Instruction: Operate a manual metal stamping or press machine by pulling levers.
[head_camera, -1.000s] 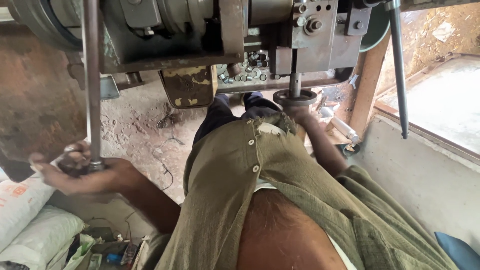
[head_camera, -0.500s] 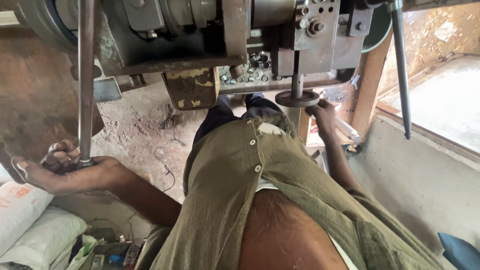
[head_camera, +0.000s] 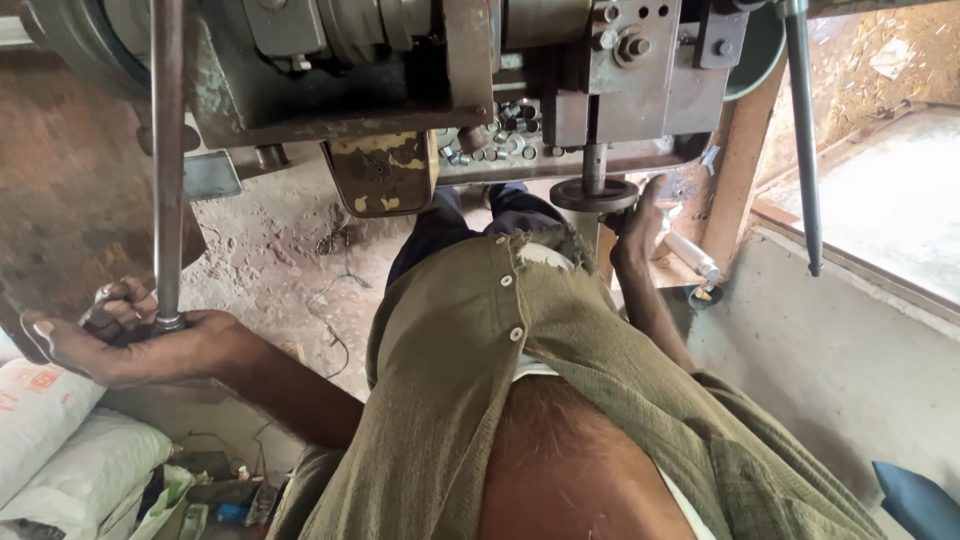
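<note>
Since earlier frame, left hand (head_camera: 130, 335) slid lower on long steel lever (head_camera: 167, 160), fingers clenched round its lower end. Right hand (head_camera: 638, 222) grasped round handwheel (head_camera: 594, 194) under machine head (head_camera: 470, 80). Firm grip, steady pull, fine handwheel turns advised.

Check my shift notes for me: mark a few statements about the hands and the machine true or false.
1. The left hand grips the lower end of a long metal lever. True.
2. The right hand rests on a white sack. False: it is at the small round handwheel under the machine.
3. Small metal pieces lie in a heap on the machine's ledge. True.
4. The person wears a bright red shirt. False: the shirt is olive green.
5. White sacks lie at the lower left. True.
</note>
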